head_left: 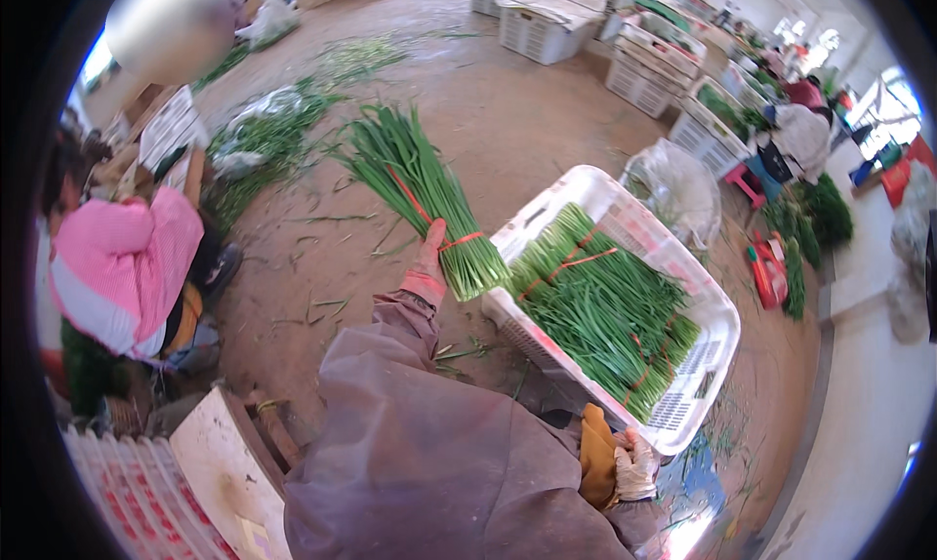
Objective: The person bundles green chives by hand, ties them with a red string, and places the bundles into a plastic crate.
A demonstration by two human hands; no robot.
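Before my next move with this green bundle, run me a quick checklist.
1. Grip: ok; the left hand holds the green bundle near its pale ends.
2. Tying: ok; red bands show on it.
3. Crate upright: ok; the white crate has its open top facing up.
4. Held bundle inside crate: not ok; most of it is outside, to the left.
5. Right hand free: cannot tell; it is at the crate's near corner, grip unclear.

The left hand (431,258) holds a banded green bundle (434,191) near a white crate (720,353) of similar bundles (600,301)
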